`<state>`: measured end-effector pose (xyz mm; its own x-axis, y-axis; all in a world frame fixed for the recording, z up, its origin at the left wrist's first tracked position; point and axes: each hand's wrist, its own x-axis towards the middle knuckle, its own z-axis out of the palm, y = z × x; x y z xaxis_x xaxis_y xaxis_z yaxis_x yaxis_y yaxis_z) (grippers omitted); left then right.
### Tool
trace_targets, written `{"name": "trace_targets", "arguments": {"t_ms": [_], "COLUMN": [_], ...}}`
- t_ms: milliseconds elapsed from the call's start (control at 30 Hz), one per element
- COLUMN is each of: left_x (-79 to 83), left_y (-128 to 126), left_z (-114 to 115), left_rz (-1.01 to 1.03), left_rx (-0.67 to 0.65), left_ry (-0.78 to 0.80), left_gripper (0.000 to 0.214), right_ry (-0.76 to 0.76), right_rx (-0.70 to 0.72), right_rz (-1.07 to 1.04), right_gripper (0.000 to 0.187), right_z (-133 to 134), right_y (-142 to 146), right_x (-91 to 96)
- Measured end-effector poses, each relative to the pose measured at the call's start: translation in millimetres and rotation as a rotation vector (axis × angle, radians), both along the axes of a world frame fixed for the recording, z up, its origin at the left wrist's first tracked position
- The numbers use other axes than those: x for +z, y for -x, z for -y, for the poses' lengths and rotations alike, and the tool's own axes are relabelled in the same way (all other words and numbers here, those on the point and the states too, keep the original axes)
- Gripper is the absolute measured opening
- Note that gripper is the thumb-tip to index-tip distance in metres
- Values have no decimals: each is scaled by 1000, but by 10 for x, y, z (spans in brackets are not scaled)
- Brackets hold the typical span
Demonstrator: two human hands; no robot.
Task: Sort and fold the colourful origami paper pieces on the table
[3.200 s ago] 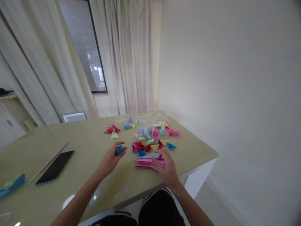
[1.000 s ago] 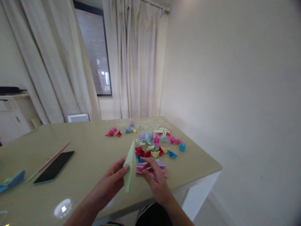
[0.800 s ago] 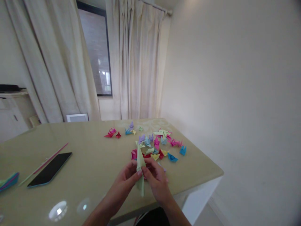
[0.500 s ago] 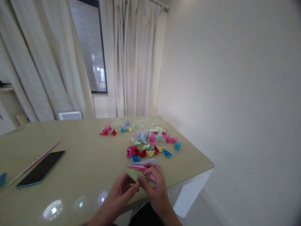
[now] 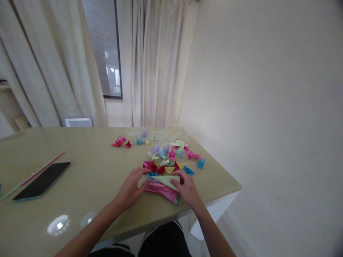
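Note:
A pale green paper strip (image 5: 166, 180) lies across a small pile of pink paper slips (image 5: 164, 190) near the table's front edge. My left hand (image 5: 131, 188) pinches its left end with curled fingers. My right hand (image 5: 188, 188) presses on its right end, fingers bent over the paper. Just beyond the strip lie several small folded paper pieces (image 5: 166, 157) in red, blue, yellow, purple and pink.
The beige table (image 5: 88, 185) ends close to the right of my hands. A black phone (image 5: 41, 180) and a thin pink stick (image 5: 40, 170) lie at the left. Curtains and a window stand behind the table; a bare wall is on the right.
The green strip, held upright between both hands a second ago, has been brought down flat onto the pink slips. Earlier still, my left hand held a small blue folded piece.

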<state>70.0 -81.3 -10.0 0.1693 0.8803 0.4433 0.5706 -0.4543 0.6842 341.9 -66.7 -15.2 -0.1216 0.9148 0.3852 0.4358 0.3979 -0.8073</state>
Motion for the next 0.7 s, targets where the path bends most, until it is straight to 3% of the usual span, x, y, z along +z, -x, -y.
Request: {"name": "trace_targets", "arguments": {"t_ms": [67,167,233,300,500,633,700], "left_x": [-125,-324,-414,-458,-414,-355,-328], "left_y": [-6,-47,-65,-68,-116,-263,-333], "left_z": [-28,-5,14,27,78,76,58], "left_rz": [-183,-348,-413,-477,-674,-709,-744], "left_rx": [-54,-84,-86,-84,-62,-99,-103], "left_ry": [-38,-30,-33,-47,-75,-65,-26], "left_gripper": [27,33,40,45,51,69,67], "right_ry": [-64,-139,-137,-125,-152,-170,-177], "right_rx": [6,54,118,163,223,285,315], "right_rz": [135,284,370,437,504,535,533], "right_gripper": [19,42,54,55,43,36,30], "right_z": [-63,-62,-30,18,210,261,253], "right_y": [-15,12,39,65,87,56,33], "right_x": [-19,-78,-118,-153,-197,-143,-97]}}
